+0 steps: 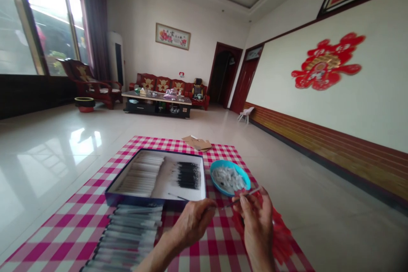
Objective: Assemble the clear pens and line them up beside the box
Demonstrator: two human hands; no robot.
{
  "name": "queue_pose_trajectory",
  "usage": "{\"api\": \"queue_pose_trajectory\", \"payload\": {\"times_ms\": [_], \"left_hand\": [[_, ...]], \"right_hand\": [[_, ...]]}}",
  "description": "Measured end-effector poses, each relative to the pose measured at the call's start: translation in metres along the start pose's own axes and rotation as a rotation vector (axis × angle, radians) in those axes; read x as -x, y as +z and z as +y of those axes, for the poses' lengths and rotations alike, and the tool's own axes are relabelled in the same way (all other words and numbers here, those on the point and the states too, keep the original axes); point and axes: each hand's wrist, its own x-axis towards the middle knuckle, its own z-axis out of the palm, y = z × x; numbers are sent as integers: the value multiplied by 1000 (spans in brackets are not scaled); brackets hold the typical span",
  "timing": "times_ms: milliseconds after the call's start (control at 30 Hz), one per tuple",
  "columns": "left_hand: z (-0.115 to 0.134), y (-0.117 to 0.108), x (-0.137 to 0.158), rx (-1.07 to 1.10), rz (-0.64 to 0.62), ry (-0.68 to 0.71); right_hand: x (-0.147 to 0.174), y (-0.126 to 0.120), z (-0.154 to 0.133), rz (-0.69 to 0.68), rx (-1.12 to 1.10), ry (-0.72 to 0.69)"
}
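My right hand (256, 216) pinches a slim pen-like tube (253, 191), clear at its upper end and dark lower down, just in front of a blue bowl (212, 180) of small translucent pieces (229, 177). Close by on the left, my left hand (196, 219) is closed, fingertips together near the tube's lower end; what it pinches is too small to make out. Behind it lies a shallow box (168, 191) holding a row of whitish tubes (140, 176) and a bundle of thin black sticks (188, 175). Several translucent tubes with dark ends (127, 238) lie before the box.
A pink-and-white checked cloth (76, 221) covers the table. Crumpled red plastic (282, 238) lies beside and under my right wrist. Brown cardboard pieces (198, 143) rest at the far edge. Beyond stand a low black table (156, 108), a sofa and a small stool (246, 114).
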Motion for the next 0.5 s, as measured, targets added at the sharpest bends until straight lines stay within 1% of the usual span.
{"api": "queue_pose_trajectory", "payload": {"times_ms": [133,200,333,500], "left_hand": [[2,9,2,14,-2,20],[1,12,3,13,-9,28],[1,13,3,14,-32,19],[-2,12,3,12,-31,-5]], "right_hand": [[3,-4,5,36,-19,7],[4,-4,9,32,-21,11],[8,1,14,4,6,18],[13,4,14,34,14,24]]}}
